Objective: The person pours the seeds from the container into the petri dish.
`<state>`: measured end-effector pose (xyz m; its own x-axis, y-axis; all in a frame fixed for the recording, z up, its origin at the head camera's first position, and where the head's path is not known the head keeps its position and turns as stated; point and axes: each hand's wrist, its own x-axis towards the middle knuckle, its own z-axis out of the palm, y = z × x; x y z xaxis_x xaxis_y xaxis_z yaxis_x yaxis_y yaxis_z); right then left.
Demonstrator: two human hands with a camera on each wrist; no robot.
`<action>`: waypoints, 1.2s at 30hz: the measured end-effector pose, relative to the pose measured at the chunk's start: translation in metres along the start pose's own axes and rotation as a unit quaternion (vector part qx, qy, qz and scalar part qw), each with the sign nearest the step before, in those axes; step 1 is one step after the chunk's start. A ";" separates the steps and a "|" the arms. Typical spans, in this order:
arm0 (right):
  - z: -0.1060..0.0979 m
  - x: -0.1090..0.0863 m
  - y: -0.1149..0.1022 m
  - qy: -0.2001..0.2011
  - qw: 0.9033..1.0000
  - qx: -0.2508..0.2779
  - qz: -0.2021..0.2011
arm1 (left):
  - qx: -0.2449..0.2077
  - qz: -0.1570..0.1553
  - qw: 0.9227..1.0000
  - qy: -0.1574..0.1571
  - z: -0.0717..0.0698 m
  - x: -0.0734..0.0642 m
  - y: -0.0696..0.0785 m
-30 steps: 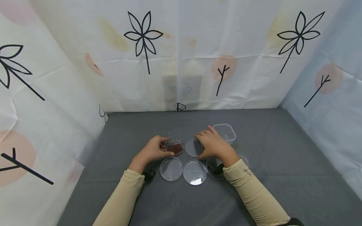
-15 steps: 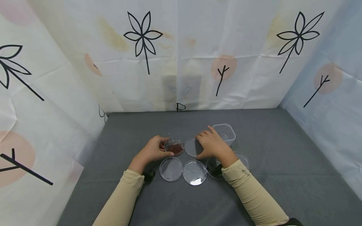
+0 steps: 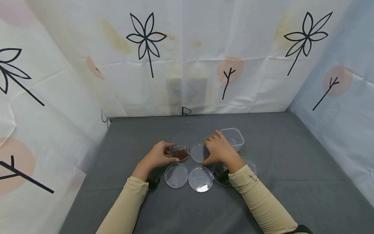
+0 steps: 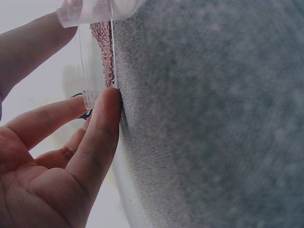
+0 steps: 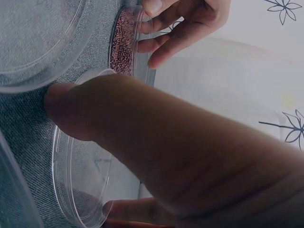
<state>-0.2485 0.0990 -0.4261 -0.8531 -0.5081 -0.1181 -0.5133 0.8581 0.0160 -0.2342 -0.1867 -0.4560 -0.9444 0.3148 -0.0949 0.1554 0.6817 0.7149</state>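
Note:
My left hand [image 3: 156, 157] grips the rim of a clear round petri dish [image 3: 179, 154] holding reddish-brown granules. Thumb and fingers close on its outer side, and in the left wrist view the granules [image 4: 108, 54] lie low against the grey cloth. Just to the right, my right hand [image 3: 220, 150] spans a second clear petri dish [image 3: 198, 153] with no granules visible in it. The right wrist view shows the thumb [image 5: 71, 111] at this dish's near rim and fingertips [image 5: 108, 208] at its far rim. The two dishes stand side by side.
In front are two clear dishes, one left [image 3: 176, 175] and one middle [image 3: 200, 183]. More clear round pieces, including one at the right [image 3: 252, 164], sit partly under my right wrist. A clear rectangular tub [image 3: 238, 139] stands behind my right hand. Patterned white curtains [image 3: 198, 87] enclose the grey table [image 3: 140, 126].
The head view has shifted very slightly. Both hands stay at the same two dishes, and the right fingers have drawn marginally to the right.

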 end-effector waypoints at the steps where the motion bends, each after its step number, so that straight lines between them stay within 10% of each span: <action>1: 0.000 0.000 0.000 0.000 1.000 -0.001 0.001 | 0.000 -0.001 1.000 0.000 0.000 0.000 0.000; 19: -0.004 -0.001 0.010 0.054 0.989 0.135 -0.034 | -0.002 -0.003 1.000 0.003 0.002 -0.001 -0.004; 26: -0.010 -0.002 0.016 0.070 0.966 0.241 -0.059 | 0.003 -0.007 1.000 0.003 0.001 -0.001 -0.002; 36: -0.014 -0.002 0.011 0.072 0.909 0.400 -0.095 | 0.011 -0.011 1.000 0.005 0.002 -0.001 0.001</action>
<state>-0.2535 0.1083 -0.4122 -0.7888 -0.6081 0.0896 -0.4707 0.5039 -0.7242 -0.2329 -0.1850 -0.4560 -0.9505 0.2931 -0.1028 0.1410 0.7021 0.6979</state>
